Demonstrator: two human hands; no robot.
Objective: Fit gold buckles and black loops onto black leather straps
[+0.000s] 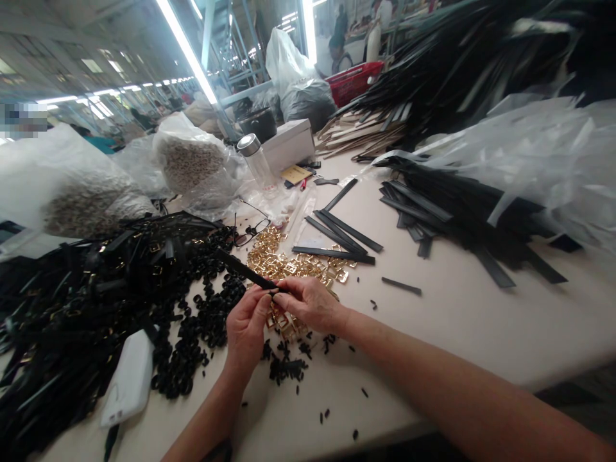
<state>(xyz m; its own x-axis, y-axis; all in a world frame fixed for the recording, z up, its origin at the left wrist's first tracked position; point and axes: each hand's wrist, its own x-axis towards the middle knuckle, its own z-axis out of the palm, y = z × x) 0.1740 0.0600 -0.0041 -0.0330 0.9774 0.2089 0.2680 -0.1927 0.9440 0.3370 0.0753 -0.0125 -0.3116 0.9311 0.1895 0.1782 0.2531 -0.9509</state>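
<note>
Both hands meet over the middle of the table around one black strap (248, 270), which slants up to the left. My left hand (248, 324) pinches its near end from below. From the right, my right hand (310, 303) is closed on the same end, fingertips touching the left ones; what lies between the fingertips is hidden. Under and behind the hands spreads a heap of gold buckles (269, 250). Small black loops (180, 359) are piled to the left. Several loose black straps (337, 234) lie just beyond the buckles.
Finished-looking black straps with buckles (72, 308) form a big pile at left, beside a white power bank (129, 372) with a cable. Eyeglasses (248, 234), a glass bottle (257, 163) and plastic bags (187, 160) stand behind. More black strips (462, 212) lie at right under plastic.
</note>
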